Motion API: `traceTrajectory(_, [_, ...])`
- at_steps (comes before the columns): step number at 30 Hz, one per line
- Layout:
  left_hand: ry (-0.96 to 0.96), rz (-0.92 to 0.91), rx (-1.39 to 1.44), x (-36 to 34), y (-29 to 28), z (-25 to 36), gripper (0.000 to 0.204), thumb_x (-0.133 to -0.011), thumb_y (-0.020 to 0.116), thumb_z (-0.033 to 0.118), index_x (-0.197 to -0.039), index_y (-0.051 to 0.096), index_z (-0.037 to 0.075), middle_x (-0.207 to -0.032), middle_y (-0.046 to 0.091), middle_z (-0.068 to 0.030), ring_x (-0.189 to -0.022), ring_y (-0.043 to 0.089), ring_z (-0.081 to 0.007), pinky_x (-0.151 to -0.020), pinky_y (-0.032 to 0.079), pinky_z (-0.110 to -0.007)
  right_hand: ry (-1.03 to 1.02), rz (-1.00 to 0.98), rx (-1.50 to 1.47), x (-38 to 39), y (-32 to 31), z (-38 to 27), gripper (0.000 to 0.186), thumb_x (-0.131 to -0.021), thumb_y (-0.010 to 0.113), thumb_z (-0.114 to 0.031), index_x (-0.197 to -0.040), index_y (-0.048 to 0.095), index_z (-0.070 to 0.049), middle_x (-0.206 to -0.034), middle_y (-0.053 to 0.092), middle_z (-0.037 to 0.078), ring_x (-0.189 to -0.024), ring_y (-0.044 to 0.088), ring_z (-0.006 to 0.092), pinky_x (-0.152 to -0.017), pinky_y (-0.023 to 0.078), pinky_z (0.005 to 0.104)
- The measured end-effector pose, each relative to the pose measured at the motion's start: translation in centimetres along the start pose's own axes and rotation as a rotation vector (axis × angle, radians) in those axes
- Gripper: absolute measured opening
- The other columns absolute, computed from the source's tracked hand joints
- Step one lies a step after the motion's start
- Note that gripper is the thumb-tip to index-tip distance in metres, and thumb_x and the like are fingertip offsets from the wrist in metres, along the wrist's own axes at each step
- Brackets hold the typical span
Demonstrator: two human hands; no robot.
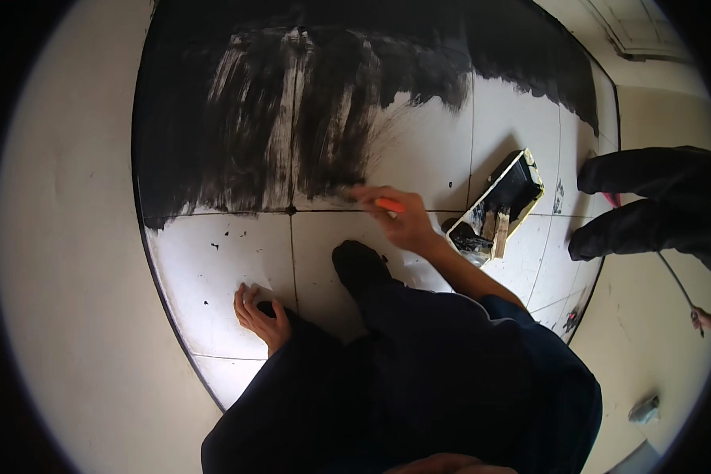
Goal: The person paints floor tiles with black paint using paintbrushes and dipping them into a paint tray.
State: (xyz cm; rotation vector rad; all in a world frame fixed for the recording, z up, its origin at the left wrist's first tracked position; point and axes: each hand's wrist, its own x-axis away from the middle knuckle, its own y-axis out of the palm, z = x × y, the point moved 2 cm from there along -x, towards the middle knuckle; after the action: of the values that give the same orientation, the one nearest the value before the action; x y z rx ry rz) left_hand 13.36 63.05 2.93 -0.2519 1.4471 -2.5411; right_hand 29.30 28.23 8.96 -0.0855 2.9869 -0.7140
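Note:
My right hand (407,225) is closed around the orange handle of a paintbrush (389,205). The brush end is blurred and meets the lower edge of a wet black coating (174,126) on the white floor tiles (426,146). Streaks of white show through the coating ahead of the brush. Against the tiles at the left, my left hand (258,317) rests with its fingers apart, holding nothing, beside my dark foot. An open, cut-down container (539,183) stands right of my right hand, with black paint inside and a wooden piece (501,235) leaning in it.
My other dark-covered foot (358,265) is on the tiles just below the coating. At the right another person stands in black trousers (648,225), one hand (707,320) on a thin rod (675,280). A greyish object (645,409) lies at lower right. Pale walls border the floor.

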Motion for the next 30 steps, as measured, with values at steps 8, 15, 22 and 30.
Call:
traceTrajectory(8, [-0.012, 0.005, -0.002, 0.1, 0.3, 0.1, 0.055, -0.079, 0.069, 0.012, -0.133, 0.058, 0.006, -0.154, 0.047, -0.015, -0.145, 0.04, -0.0388, -0.116, 0.028, -0.058, 0.272, 0.374, -0.15, -3.3, -9.6, 8.8, 0.012, -0.103, 0.067, -0.004, -0.11, 0.074, 0.002, -0.115, 0.079, 0.011, -0.101, 0.073, 0.0153, -0.092, 0.058, 0.0305])
traceTrajectory(15, [0.035, 0.015, 0.038, 0.0, 0.1, 0.4, 0.054, -0.079, 0.069, 0.014, -0.132, 0.058, 0.007, -0.154, 0.048, -0.0151, -0.144, 0.04, -0.0386, -0.115, 0.028, -0.058, -0.155, 0.181, -0.029, -11.4, -13.9, 7.9, 0.021, -0.1, 0.063, 0.007, -0.118, 0.072, 0.002, -0.13, 0.074, 0.015, -0.127, 0.068, 0.026, -0.11, 0.051, 0.0358])
traceTrajectory(22, [0.018, 0.032, -0.009, 0.9, 0.1, -1.1, 0.054, -0.081, 0.069, 0.014, -0.133, 0.057, 0.007, -0.156, 0.046, -0.0147, -0.144, 0.04, -0.038, -0.115, 0.028, -0.057, 0.091, -0.432, 0.02, 0.3, -7.9, 2.5, 0.013, -0.095, 0.072, 0.0, -0.108, 0.073, -0.002, -0.122, 0.076, 0.014, -0.124, 0.07, 0.0288, -0.103, 0.056, 0.0375])
traceTrajectory(30, [0.037, 0.012, -0.015, 0.4, 0.8, -1.2, 0.058, -0.078, 0.071, 0.014, -0.134, 0.057, 0.007, -0.156, 0.046, -0.0143, -0.144, 0.04, -0.0383, -0.116, 0.028, -0.057, 0.352, -0.56, -0.212, -6.5, -9.2, 1.8, 0.022, -0.098, 0.069, 0.002, -0.119, 0.075, 0.003, -0.123, 0.077, 0.012, -0.121, 0.07, 0.0214, -0.105, 0.056, 0.0348])
